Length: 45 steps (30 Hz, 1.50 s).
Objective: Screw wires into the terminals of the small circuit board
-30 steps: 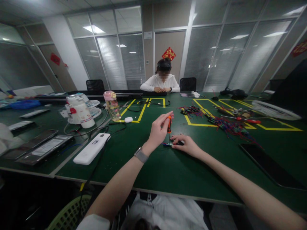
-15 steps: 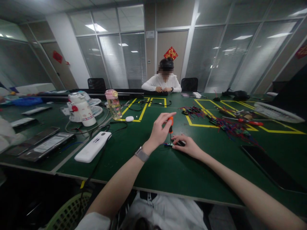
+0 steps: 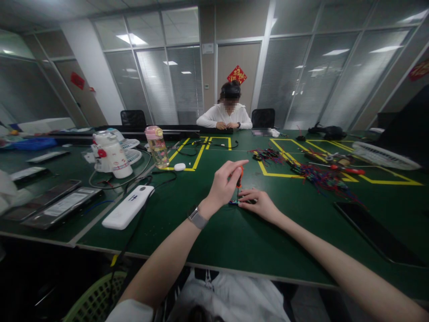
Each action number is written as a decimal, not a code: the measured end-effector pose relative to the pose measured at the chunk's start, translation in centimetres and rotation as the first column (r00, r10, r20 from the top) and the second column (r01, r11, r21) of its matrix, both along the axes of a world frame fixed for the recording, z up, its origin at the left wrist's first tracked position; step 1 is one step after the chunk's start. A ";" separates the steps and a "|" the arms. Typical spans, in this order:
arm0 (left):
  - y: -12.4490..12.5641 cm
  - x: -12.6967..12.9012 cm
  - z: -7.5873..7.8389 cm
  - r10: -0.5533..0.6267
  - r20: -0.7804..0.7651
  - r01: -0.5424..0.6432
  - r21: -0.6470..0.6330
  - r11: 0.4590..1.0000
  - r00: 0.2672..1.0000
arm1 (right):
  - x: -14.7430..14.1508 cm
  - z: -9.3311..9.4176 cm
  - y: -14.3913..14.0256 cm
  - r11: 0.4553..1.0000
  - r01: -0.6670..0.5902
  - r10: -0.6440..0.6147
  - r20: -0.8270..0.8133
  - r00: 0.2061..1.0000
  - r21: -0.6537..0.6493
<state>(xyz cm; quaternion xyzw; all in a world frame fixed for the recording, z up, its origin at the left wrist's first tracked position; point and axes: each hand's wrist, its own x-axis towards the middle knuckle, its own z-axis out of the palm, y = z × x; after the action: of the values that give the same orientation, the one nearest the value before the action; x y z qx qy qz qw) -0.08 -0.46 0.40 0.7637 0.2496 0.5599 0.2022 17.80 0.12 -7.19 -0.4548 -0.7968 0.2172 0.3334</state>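
Your table and the clutter on it sit as they did a second ago: the wire bundles off to your right, the white power bank to your left. Your right hand has stayed flat, fingers pressing the small part to the green top. The one change is at your left hand: pinched around the orange screwdriver, its fingers have shifted on the handle, index now stretched out over it. The tool stands upright, tip on the part, so you appear mid-turn on a screw.
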 end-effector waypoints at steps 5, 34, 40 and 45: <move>0.4 0.3 -0.5 -0.164 0.073 0.170 -0.081 0.982 0.984 | 0.1 0.0 0.2 1.000 -0.021 0.021 -0.014 1.000 -0.005; 0.9 -0.1 -0.4 -0.003 0.119 0.015 -0.103 0.995 0.993 | 0.6 0.6 0.0 0.996 -0.088 0.088 -0.027 0.996 -0.026; 1.5 0.2 -0.4 -0.163 0.345 0.270 -0.290 0.918 0.924 | 0.6 0.6 0.0 0.995 -0.095 0.094 -0.020 0.995 -0.023; 2.0 -0.3 -0.1 -0.035 0.288 0.107 -0.240 0.965 0.957 | 0.7 0.5 0.0 0.995 -0.095 0.095 -0.031 0.995 -0.019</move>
<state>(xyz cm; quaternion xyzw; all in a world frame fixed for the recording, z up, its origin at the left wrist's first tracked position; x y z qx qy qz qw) -0.37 1.51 0.32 0.6528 0.2601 0.6185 0.3516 18.49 0.11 -6.64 -0.4165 -0.8101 0.2479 0.3299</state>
